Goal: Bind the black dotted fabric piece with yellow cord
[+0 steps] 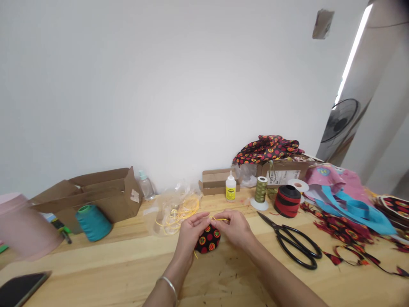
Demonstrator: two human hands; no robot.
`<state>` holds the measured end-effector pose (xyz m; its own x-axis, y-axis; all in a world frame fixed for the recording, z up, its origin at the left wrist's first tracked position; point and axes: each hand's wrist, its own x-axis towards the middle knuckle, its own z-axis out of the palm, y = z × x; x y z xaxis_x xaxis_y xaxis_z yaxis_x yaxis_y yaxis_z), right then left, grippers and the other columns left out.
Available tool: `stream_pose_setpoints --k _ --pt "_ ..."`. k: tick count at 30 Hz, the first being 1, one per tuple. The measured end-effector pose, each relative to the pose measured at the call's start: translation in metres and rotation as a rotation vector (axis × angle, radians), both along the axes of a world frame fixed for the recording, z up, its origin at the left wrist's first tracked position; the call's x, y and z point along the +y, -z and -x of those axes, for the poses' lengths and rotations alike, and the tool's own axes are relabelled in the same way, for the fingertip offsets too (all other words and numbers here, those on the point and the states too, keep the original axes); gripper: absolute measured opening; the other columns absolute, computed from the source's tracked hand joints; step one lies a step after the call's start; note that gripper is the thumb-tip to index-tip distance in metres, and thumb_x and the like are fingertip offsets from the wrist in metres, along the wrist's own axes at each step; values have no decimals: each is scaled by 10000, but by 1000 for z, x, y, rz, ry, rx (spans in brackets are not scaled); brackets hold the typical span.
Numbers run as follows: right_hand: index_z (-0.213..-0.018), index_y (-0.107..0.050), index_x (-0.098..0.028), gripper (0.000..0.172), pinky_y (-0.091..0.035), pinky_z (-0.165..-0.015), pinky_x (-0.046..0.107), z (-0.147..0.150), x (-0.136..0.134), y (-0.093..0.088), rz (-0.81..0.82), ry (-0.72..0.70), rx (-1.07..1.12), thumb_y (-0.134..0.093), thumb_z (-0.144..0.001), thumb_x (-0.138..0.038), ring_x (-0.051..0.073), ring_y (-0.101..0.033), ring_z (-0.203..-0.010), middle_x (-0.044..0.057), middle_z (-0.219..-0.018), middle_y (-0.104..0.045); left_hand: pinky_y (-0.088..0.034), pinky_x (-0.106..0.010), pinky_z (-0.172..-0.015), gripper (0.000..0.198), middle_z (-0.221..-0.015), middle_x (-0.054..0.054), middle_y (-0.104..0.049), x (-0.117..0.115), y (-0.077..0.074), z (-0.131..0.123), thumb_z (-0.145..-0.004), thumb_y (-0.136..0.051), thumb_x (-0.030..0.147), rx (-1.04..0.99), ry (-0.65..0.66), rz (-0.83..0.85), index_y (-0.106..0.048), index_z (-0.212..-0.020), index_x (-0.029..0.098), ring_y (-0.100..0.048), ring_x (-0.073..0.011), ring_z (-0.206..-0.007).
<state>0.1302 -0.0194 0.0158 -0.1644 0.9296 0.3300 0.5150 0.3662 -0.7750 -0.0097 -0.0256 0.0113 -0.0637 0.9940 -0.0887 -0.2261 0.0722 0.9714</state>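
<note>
A small rounded piece of black fabric with red and orange flower discs [209,239], like a pouch, is between my hands above the table. My left hand [193,230] is closed on its upper left edge. With thumb and fingers pinched together, my right hand [235,227] grips a thin yellow cord [220,219] at the top of the fabric. One cord end hangs below my left hand. Just behind lies a clear plastic bag [174,204] with more yellow cord. My fingers hide where cord and fabric meet.
Black scissors [295,243] lie to the right, near a red ribbon roll [287,201], a green thread spool [261,190] and fabric scraps [345,226]. A glue bottle [230,189] stands behind. At left are a teal thread cone [93,224], a cardboard box [105,198] and a phone [22,290].
</note>
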Motion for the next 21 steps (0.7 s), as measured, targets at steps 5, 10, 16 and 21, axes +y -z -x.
stream_pose_setpoints --k 5,10,16,21 --pt "-805 -646 -273 195 -385 -540 218 -2 1 0 -36 -2 -49 -557 -642 -332 143 -554 -651 1 -712 -628 -410 -189 -508 323 -600 -26 -659 1 2 2 -512 -686 252 0 -2 -4 -620 -803 128 -569 -106 -522" --pt "-753 -658 -253 161 -408 -556 227 -2 4 6 -13 -18 36 -554 -649 -318 142 -565 -633 7 -696 -640 -416 -196 -536 329 -628 -42 -662 1 4 2 -517 -684 267 8 2 -8 -622 -802 116 -582 -124 -572" --pt "-765 -656 -185 288 -444 -578 266 -1 10 18 151 -53 229 -571 -607 -412 193 -595 -674 37 -721 -662 -413 -204 -533 331 -630 -43 -665 -1 1 2 -510 -684 286 31 15 -10 -626 -792 123 -578 -129 -567" --pt "-747 -663 -199 246 -449 -612 274 -2 10 14 164 -84 226 -556 -623 -383 196 -595 -698 29 -749 -663 -409 -202 -540 240 -576 -32 -656 -1 0 2 -537 -659 284 135 28 -11 -649 -723 133 -567 -121 -541"
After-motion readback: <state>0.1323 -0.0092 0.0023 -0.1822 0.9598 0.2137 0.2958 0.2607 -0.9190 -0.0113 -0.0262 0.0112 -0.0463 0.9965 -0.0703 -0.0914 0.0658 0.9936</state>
